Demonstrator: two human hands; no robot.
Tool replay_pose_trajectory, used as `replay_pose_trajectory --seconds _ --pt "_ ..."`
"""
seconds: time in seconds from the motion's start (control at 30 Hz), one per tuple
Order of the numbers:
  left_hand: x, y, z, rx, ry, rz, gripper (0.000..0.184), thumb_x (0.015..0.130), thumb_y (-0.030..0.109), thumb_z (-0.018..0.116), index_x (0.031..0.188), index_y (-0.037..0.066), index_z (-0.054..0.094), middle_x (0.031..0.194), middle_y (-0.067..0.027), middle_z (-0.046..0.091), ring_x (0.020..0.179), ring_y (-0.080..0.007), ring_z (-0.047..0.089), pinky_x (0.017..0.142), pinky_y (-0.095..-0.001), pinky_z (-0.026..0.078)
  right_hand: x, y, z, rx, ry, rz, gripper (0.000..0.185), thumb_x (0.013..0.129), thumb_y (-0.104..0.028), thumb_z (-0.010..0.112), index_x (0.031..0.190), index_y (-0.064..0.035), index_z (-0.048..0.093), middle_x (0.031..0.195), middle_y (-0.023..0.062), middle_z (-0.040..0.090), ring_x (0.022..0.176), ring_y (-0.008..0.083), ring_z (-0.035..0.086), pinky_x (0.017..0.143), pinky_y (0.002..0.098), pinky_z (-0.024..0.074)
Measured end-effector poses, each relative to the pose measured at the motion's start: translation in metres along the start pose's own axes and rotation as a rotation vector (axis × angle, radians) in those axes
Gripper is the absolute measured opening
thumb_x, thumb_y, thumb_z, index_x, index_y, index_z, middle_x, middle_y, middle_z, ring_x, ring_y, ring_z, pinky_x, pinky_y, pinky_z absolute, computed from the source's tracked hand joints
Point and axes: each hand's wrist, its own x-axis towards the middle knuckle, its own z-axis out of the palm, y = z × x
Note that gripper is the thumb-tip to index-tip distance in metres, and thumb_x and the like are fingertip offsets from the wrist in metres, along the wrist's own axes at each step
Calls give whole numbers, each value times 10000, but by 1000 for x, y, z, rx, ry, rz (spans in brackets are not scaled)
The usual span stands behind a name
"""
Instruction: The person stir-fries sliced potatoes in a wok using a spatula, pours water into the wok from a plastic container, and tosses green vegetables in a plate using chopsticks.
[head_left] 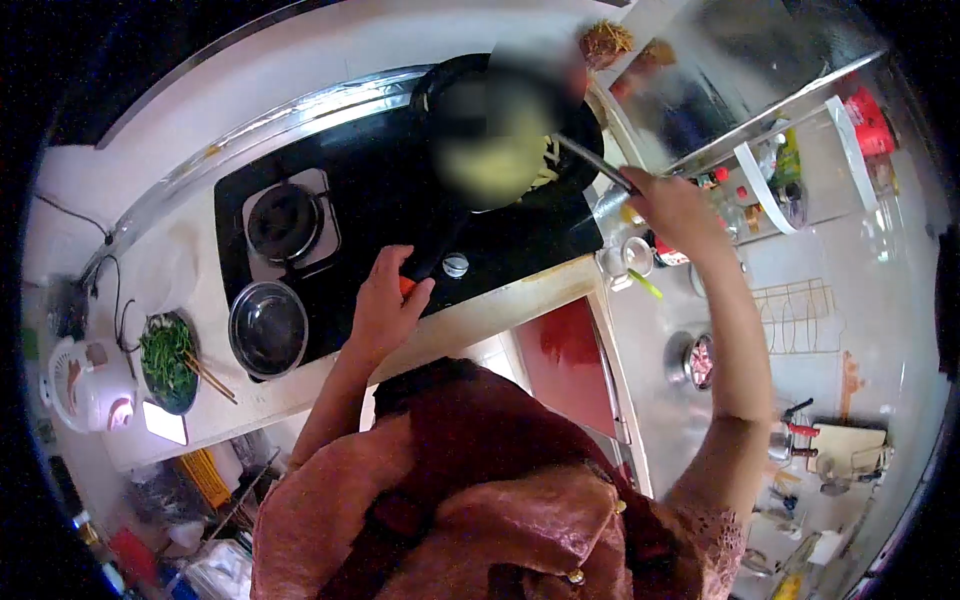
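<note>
So the pan [588, 125] is at the far right of the stove [370, 170], with pale strips of food [550, 172] in it. Most of its middle is a blur, so I can't tell how full it is. Left hand [388, 300] is at the stove's front edge, curled round the orange-tipped end of the handle [406, 286]; I can't see how tightly the lower fingers wrap. Right hand [680, 208] is closed on the spatula [597, 163], which comes into the pan from the right of the stove.

What would worry me: a hard shove with the spatula while that left grip is loose could swivel the pan or flip strips over the rim. The knob [455, 265] near the stove's front sits just beside the handle, so a low swing of the wrist might bump it. On the right of the stove there's a cup [637, 252] under the right forearm, and a dropped elbow could catch it. The pot [268, 325] at the stove's front left corner looks partly over the edge, so if the left arm swung out wide, it could get knocked.
</note>
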Motion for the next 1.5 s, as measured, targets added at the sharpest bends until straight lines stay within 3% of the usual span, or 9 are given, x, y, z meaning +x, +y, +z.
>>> replay_pose_trajectory --seconds 0.17,0.27,0.37,0.43,0.47,0.57,0.77,1.1,1.5 --pt "2 -6 -1 -107 1 6 464 796 139 643 1190 28 423 1107 -214 546 963 -349 575 802 -392 461 24 -9 65 -88 86 80 381 867 -210 553 1230 -101 509 836 206 633 849 383 613 692 481 490" --pt "1 -5 -1 -164 -38 -40 482 794 134 645 1201 28 411 1112 -229 543 996 -358 567 827 -391 456 -12 1 49 286 -34 -17 397 875 -185 550 1258 -95 495 716 159 603 694 315 629 608 431 485" --pt "4 -4 -4 -226 -77 -81 497 788 134 650 1207 28 404 1115 -236 539 1011 -368 561 845 -390 451 -50 3 -11 497 -222 17 444 865 -143 565 1299 -107 479 627 79 514 496 140 497 478 322 418" --pt "5 -8 -3 -240 -81 -69 502 784 133 652 1206 28 402 1114 -237 539 1014 -373 558 850 -391 449 -70 0 -50 460 -240 23 419 858 -146 571 1266 -85 496 775 121 563 650 229 530 579 366 425" --pt "5 -14 1 -231 -74 -46 504 782 133 653 1204 27 401 1111 -237 541 1015 -375 557 851 -391 448 -79 -8 -76 378 -271 65 385 857 -157 568 1227 -61 515 933 187 636 835 362 617 711 437 459" --pt "7 -18 1 -196 -60 27 506 779 134 654 1202 25 399 1106 -237 543 1018 -380 554 853 -394 445 -89 -23 -114 282 -492 193 392 853 -175 575 1221 -53 516 962 191 627 837 372 610 709 445 456" --pt "8 -20 2 -261 -98 -26 505 777 133 654 1198 20 398 1098 -240 545 1008 -378 559 850 -395 444 -41 -23 -6 106 -127 -27 402 852 -202 582 1237 -111 512 846 189 637 777 392 607 695 470 473" --pt "7 -10 -1 -245 -86 -64 487 787 113 648 1196 24 398 1091 -222 552 991 -354 572 841 -381 450 46 -45 35 88 -31 158 420 872 -256 555 1271 -142 491 846 225 628 795 384 622 718 471 485" --pt "9 -8 -3 -147 -77 0 485 782 99 647 1197 42 401 1072 -195 533 976 -302 558 832 -363 445 -77 -19 -35 112 -108 64 397 854 -230 565 1245 -186 519 848 174 636 774 353 622 687 454 485"
